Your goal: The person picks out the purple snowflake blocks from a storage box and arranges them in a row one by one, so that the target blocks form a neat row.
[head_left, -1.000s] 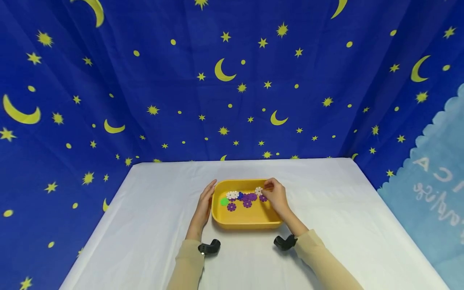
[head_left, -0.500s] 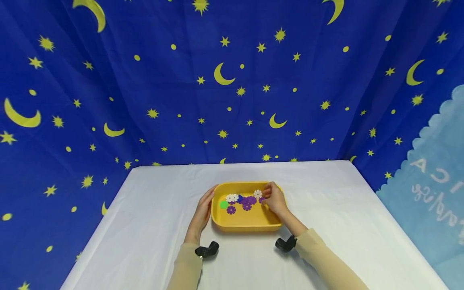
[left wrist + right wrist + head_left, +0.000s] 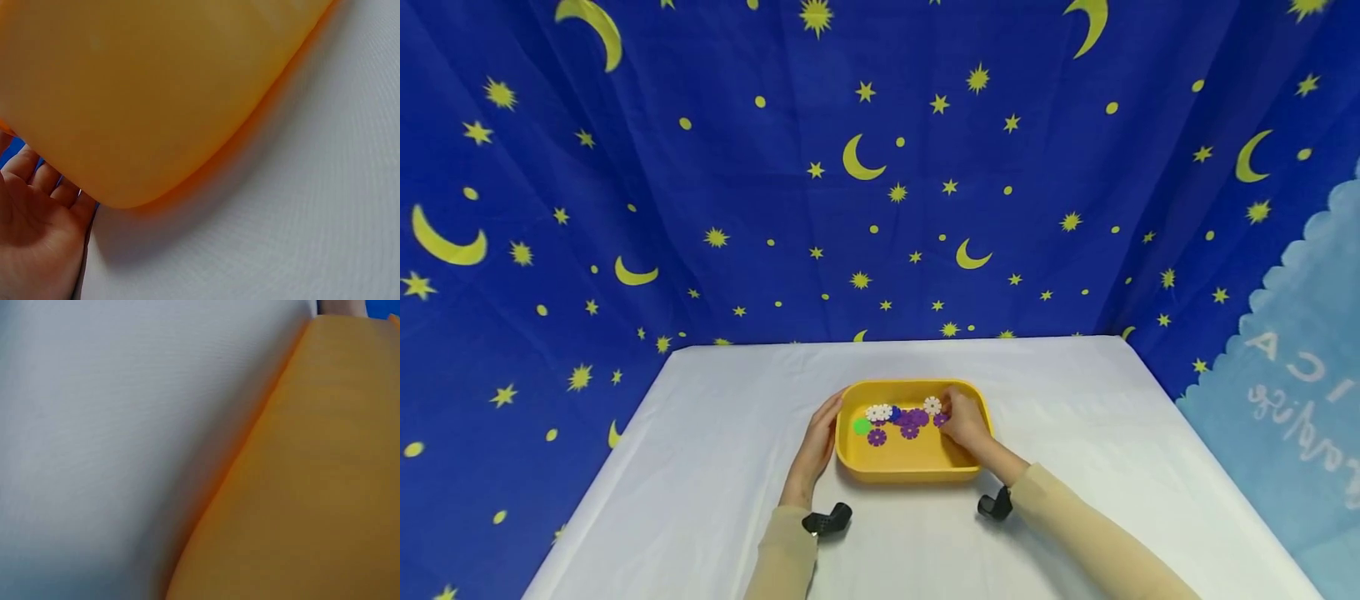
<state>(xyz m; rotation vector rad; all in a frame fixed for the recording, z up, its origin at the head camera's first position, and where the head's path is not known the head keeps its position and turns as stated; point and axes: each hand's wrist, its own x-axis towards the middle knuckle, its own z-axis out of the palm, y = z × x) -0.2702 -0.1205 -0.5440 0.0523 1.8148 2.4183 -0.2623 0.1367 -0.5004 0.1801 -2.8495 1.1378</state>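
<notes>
A yellow plastic tub (image 3: 910,475) stands on the white-covered table. My left hand (image 3: 817,442) rests along the tub's left side with its fingers straight; in the left wrist view the palm (image 3: 40,228) faces up the outer wall. My right hand (image 3: 966,421) reaches over the rim into the right end of the tub. Its fingertips are right by a white snowflake disc (image 3: 932,406) and a purple snowflake disc (image 3: 940,420). Its fingers are partly hidden, and I cannot tell whether they pinch a disc. The right wrist view shows only the tub's outer wall (image 3: 312,475).
Several more snowflake discs lie across the tub: white ones (image 3: 878,412), a blue one (image 3: 896,414), purple ones (image 3: 910,432) and a green one (image 3: 862,427). A blue curtain (image 3: 880,208) with moons and stars hangs behind the table (image 3: 737,417).
My right hand has gone lower into the right end of the tub, its wrist dropping towards the rim. My left hand has stayed against the tub's side. The head view has tilted slightly up.
</notes>
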